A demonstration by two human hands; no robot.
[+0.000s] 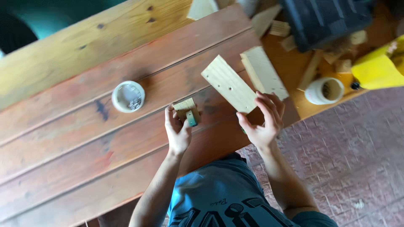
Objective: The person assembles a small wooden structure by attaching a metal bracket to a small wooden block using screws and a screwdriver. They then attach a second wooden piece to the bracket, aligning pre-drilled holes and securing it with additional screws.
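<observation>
Here, a broad wooden table (84,138) of reddish planks fills most of the view, with a paler yellow plank along its far edge and a brick-patterned floor (349,155) beside it. At the table's far end sits a dark ribbed case (324,21) among a scatter of small wood offcuts (280,28), and a yellow object (376,69) lies near a white jar (324,91) with an open mouth.

Next in size are the two pale wooden boards. The right hand (261,122) grips the nearer board (229,84) at its lower end: the fingers (269,107) curl over the top face near the corner and the thumb presses the edge nearest the person, so the board sticks out away from the palm, tilted and lifted. A small dark hole shows in its face. The second board (265,71) lies just beside it, under the fingertips, and whether it is also held cannot be told.

The left hand (179,130) is closed around a small wooden block (185,107), pinched between thumb and fingertips above the palm. A small green piece (192,118) sits against the block's lower edge, by the thumb.

Well apart on the left, a small round white container (128,96) holding metal bits rests on the table.
</observation>
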